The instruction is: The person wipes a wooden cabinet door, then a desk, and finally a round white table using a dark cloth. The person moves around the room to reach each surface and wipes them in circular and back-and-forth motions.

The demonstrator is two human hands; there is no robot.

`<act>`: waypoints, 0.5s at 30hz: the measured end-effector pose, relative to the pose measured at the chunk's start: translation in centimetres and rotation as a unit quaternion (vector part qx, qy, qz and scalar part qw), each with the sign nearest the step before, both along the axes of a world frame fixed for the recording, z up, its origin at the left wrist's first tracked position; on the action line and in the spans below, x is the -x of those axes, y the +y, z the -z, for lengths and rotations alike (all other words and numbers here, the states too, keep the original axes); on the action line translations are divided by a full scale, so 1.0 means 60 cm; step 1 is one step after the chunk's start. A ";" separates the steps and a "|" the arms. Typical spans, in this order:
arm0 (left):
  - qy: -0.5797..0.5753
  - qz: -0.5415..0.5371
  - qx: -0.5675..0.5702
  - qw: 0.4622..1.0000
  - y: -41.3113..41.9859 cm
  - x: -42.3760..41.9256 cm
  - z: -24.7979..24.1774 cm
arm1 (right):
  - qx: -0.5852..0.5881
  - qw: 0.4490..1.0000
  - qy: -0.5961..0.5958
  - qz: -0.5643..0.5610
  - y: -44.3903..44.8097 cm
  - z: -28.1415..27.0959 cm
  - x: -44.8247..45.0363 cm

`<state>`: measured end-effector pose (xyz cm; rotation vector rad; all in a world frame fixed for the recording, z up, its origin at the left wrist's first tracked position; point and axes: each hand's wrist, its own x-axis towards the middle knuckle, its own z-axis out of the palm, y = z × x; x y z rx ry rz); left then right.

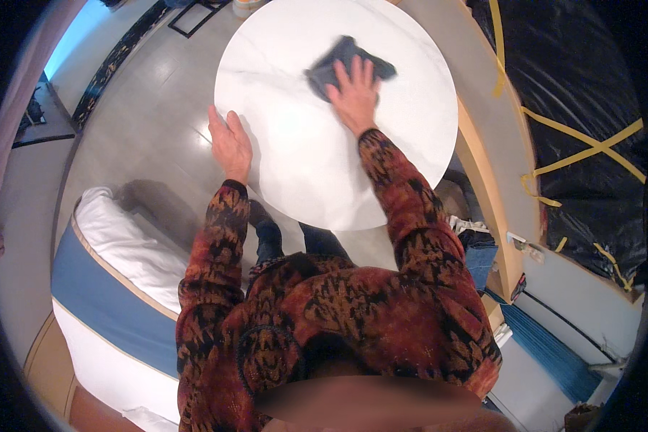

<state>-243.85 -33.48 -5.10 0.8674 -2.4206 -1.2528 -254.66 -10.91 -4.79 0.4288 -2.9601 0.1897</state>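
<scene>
A round white tabletop (302, 173) with faint grey veining spreads in front of me. On its far half, slightly right of the middle, my right hand (354, 97) presses a dark cloth (324, 70) flat, fingers spread over it. The cloth is crumpled and its outline is blurred. My left hand (231, 143) is at the left rim of the tabletop, with fingers apart and nothing held. Whether it touches the rim cannot be made out. The table's base is hidden under the top.
A bed or padded seat (113, 291) with white bedding (124, 237) stands close on my left. Grey floor (156, 108) runs beyond it. At right are a wooden frame (483, 167), black plastic sheeting (578, 70) with yellow tape, and folded clothes (478, 254).
</scene>
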 end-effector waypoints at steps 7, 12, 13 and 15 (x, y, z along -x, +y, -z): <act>0.034 -0.025 -0.029 0.999 -0.002 -0.001 0.014 | 0.048 0.976 -0.052 -0.206 -0.152 -0.017 -0.101; 0.050 -0.020 -0.046 0.997 -0.006 0.001 0.019 | 0.088 0.943 -0.147 -0.285 -0.105 -0.043 -0.273; 0.049 -0.015 -0.039 0.998 -0.007 0.000 0.021 | 0.099 0.939 -0.154 -0.292 -0.082 -0.047 -0.305; 0.048 -0.008 -0.027 0.998 -0.009 -0.001 0.023 | 0.072 0.939 -0.175 -0.287 -0.029 -0.047 -0.350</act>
